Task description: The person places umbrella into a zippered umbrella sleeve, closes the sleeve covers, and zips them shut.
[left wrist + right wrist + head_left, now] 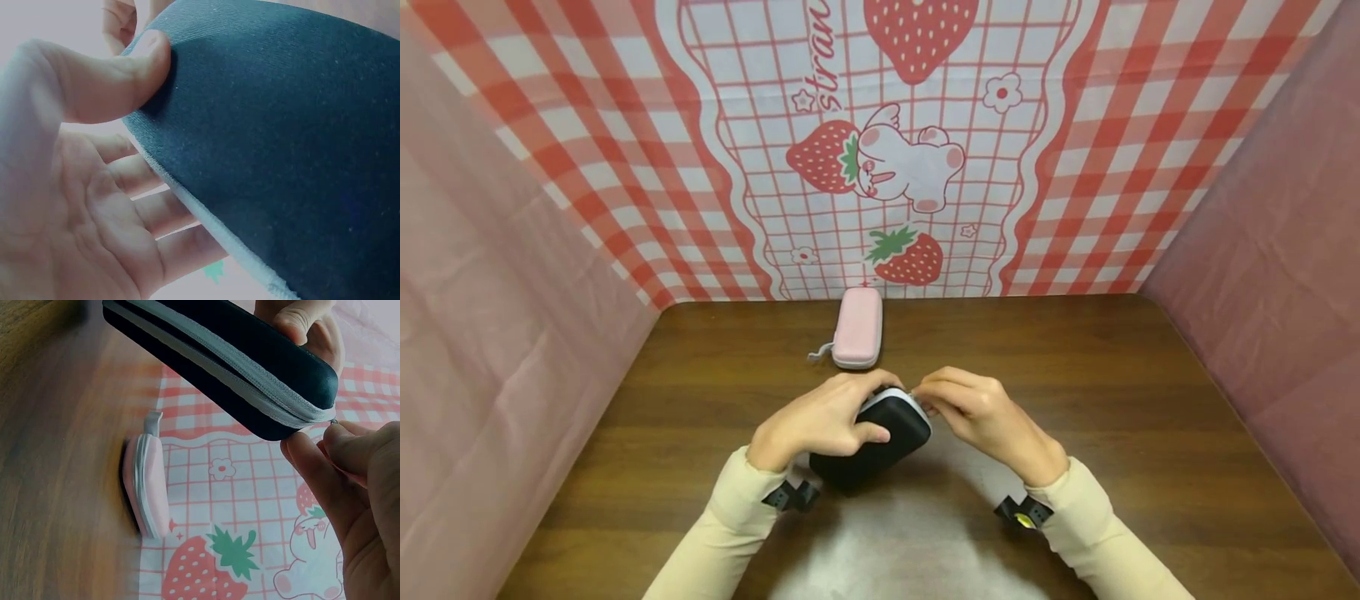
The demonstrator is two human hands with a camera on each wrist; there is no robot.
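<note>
My left hand [820,423] grips a black zip case [867,467], tilted over the table, thumb on its broad face and fingers around the other side. A light grey zipper [250,370] runs around its edge. Along the long side in the right wrist view, the two zipper tapes stand apart with a dark gap between them, and they meet near the corner. At that corner my right hand [981,414] pinches the small zipper pull [335,422] between thumb and fingers. In the left wrist view the black face [269,125] fills most of the picture.
A pink zip case [858,325] with a grey strap [820,352] lies on the brown wooden table [700,417], beyond my hands. Behind it rises a red-and-white strawberry cloth [917,158]. Pink cloth walls [512,333] stand on both sides.
</note>
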